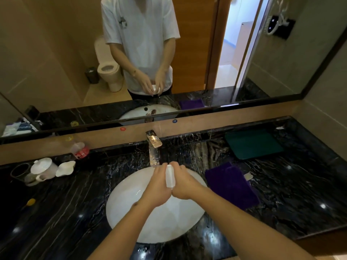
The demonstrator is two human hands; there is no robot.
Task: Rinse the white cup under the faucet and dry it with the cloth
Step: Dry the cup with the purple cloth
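**Cup held between both hands at the faucet**

Small white smooth-sided cup (170, 177) clasped over the round white ceramic basin (131, 199), just below the shiny chrome faucet (154, 149). Left hand (159, 186) and right hand (185, 185) curled around it from either side, heels pressed together. Fuzzy purple cloth (231, 184) flat on the veined black marble counter (291, 194), right of the basin

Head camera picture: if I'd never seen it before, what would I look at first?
Probably the two hands, left hand and right hand, pressed around a white cup over the white sink, just below the shiny faucet. Next, the purple cloth on the dark marble counter, right of the sink, and the big mirror behind.
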